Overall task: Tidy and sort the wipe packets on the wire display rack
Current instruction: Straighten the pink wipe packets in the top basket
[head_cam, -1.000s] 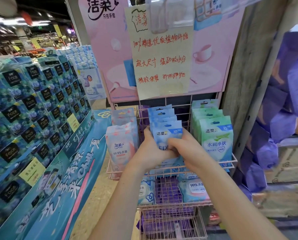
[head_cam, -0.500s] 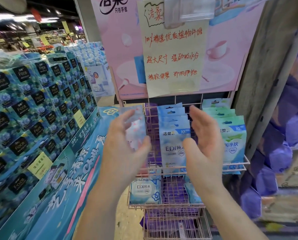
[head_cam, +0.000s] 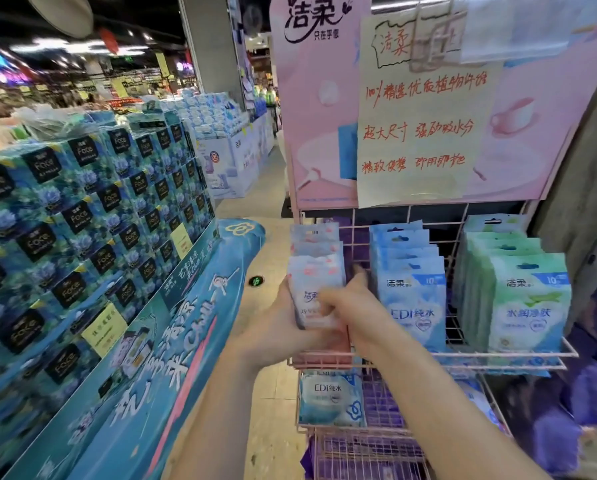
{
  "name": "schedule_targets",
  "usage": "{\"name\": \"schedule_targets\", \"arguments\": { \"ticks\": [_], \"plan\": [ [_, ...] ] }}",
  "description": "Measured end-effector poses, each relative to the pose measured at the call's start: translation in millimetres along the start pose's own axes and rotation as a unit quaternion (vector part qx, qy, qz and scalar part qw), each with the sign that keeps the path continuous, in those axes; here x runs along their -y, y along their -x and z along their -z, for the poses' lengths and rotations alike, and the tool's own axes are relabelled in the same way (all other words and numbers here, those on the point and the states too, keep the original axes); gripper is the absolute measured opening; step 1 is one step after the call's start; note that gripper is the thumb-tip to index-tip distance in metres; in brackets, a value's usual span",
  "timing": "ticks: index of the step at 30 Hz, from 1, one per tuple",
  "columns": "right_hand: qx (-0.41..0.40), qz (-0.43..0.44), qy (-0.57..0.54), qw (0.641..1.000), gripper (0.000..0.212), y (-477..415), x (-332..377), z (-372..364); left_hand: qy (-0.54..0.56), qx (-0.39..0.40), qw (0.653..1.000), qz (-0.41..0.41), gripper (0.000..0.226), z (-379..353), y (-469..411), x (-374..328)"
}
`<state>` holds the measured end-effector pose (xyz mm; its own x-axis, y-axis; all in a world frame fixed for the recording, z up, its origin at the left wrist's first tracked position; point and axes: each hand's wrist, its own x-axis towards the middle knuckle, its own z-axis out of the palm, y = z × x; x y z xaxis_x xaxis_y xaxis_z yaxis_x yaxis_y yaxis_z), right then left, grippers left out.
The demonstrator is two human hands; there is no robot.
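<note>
Now, pink packets (head_cam: 316,271): upright row at the left end of the wire rack's (head_cam: 498,356) top shelf, long axis vertical, faces toward the person
left hand (head_cam: 279,329): wraps the row's left edge and bottom
right hand (head_cam: 354,311): fingers curled over the front packet, thumb behind; blurred
relation: both hands clamped together on the row, the left hand on the outer side; blue packets (head_cam: 411,292) just to the right

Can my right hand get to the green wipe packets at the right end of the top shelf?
Probably yes: the right hand is on the pink-and-white wipe packets, but nothing stands before the green plastic wipe packets.
</note>
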<state>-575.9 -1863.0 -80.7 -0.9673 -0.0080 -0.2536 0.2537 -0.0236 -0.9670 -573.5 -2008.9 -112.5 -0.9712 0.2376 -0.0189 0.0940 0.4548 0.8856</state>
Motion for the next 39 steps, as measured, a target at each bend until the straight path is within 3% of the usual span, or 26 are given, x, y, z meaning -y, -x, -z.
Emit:
{"name": "schedule_targets", "arguments": {
  "ticks": [4, 7, 11, 16, 20, 24, 28, 34, 39],
  "plan": [
    [-0.004, -0.029, 0.044, 0.999, 0.085, 0.0, 0.1, -2.6, -0.034, 0.000, 0.999, -0.015, 0.104, 2.2, -6.3, 3.7],
    [-0.013, -0.022, 0.038, 0.999, 0.077, 1.8, 0.1, -3.0, -0.093, -0.021, 0.994, -0.051, 0.114, 1.9, -12.5, 2.3],
    [-0.046, 0.061, 0.060, 0.995, 0.079, 9.5, -4.2, -4.5, -0.165, -0.061, 0.979, -0.102, 0.111, -0.7, -3.6, -10.6],
    [-0.068, 0.161, 0.059, 0.983, 0.082, 11.8, -3.2, -1.8, -0.116, -0.152, 0.975, -0.112, 0.104, -0.5, -4.8, -11.4],
    [-0.031, 0.110, 0.057, 0.992, 0.085, 10.1, -8.7, -3.0, -0.084, -0.095, 0.989, -0.076, 0.098, -0.3, -3.2, -3.9],
    [-0.014, 0.076, 0.067, 0.995, 0.067, 5.6, -10.0, 1.4, -0.085, -0.088, 0.988, -0.094, 0.089, -1.3, -4.4, -2.9],
    [-0.022, 0.088, 0.080, 0.993, 0.059, 6.9, -9.2, 0.0, -0.083, -0.096, 0.989, -0.077, 0.106, -4.6, -4.7, -4.4],
    [-0.061, 0.099, 0.133, 0.984, 0.066, 9.0, -12.9, -5.4, -0.124, -0.080, 0.987, -0.063, 0.114, -0.6, 9.8, -12.2],
    [-0.072, 0.092, 0.118, 0.986, 0.058, 11.9, -9.1, -6.6, -0.113, -0.081, 0.988, -0.059, 0.117, -1.0, 9.9, -20.1]
  ]
}}
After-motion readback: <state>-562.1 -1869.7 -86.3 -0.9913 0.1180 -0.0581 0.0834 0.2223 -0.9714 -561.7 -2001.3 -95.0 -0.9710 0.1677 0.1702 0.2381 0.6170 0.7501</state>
